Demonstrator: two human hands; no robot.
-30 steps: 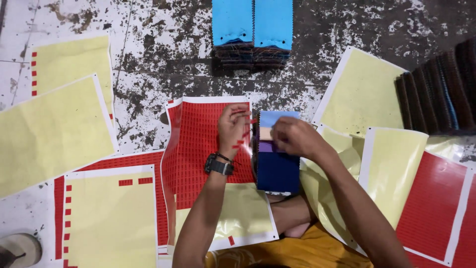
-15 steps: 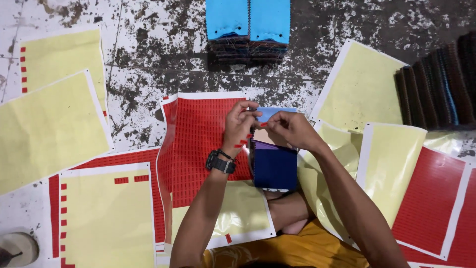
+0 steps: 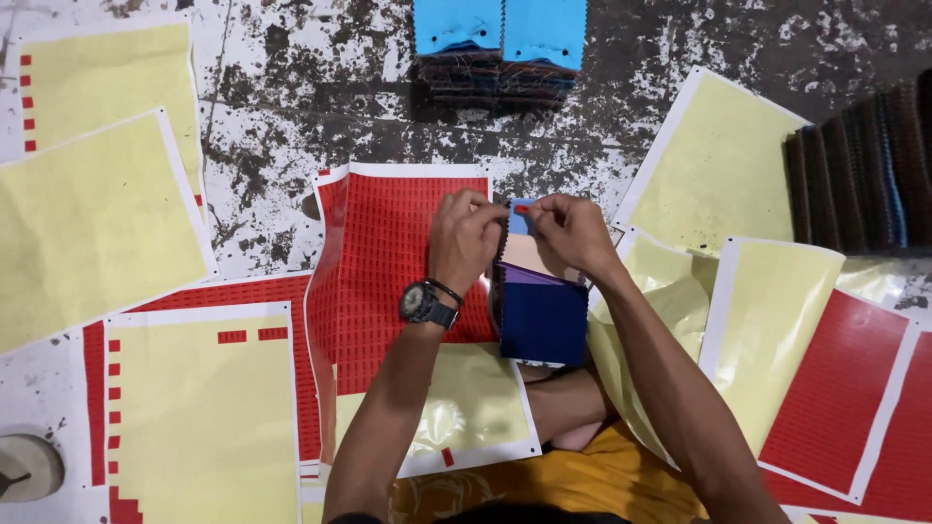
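I am looking down at the red sticker sheet (image 3: 388,281) lying on the stained floor, and both hands are meeting just beside its upper right corner. The left hand (image 3: 464,238), wearing a dark wristwatch (image 3: 424,303), is bracing the top edge of a fanned fabric swatch stack (image 3: 542,301), its fingers pinching the uppermost blue piece, probably so it holds steady. The right hand (image 3: 573,233) is pinching a small red sticker (image 3: 522,209) between thumb and forefinger and is pressing it onto that top swatch. The stack is resting on the person's lap, just right of the sticker sheet, likely to keep labels within easy reach. Peeled yellow backing sheets (image 3: 87,223) are lying left of the sheet; a blue-topped swatch pile (image 3: 500,44) is sitting beyond it.
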